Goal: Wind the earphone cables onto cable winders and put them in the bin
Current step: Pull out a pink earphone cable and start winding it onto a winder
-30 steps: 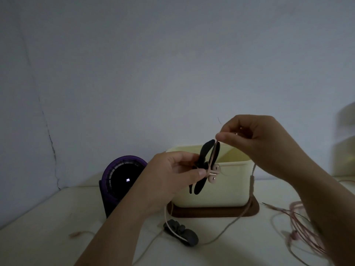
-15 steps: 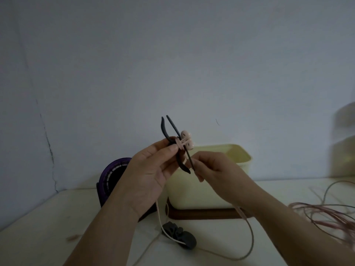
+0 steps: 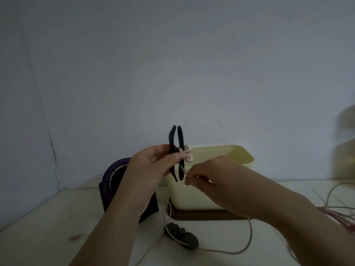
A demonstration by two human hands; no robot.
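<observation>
My left hand (image 3: 151,166) holds a black cable winder (image 3: 177,139) upright in front of the cream bin (image 3: 230,156). Two pink earbuds (image 3: 187,154) stick out at the winder's middle, with pink cable wrapped there. My right hand (image 3: 207,175) pinches the pink earphone cable (image 3: 249,239) just below and right of the winder. The rest of that cable hangs down and loops over the table. A second dark winder (image 3: 184,237) lies on the table below, with a pale cable across it.
The bin stands on a dark brown base (image 3: 192,215). A purple round device (image 3: 115,175) sits left of it, partly behind my left arm. A tangle of pink cables (image 3: 342,215) lies at the right edge. The white table (image 3: 38,227) meets a wall behind.
My right hand went from above the winder down to below it, carrying the cable round. My left hand lifted the winder and turned it upright.
</observation>
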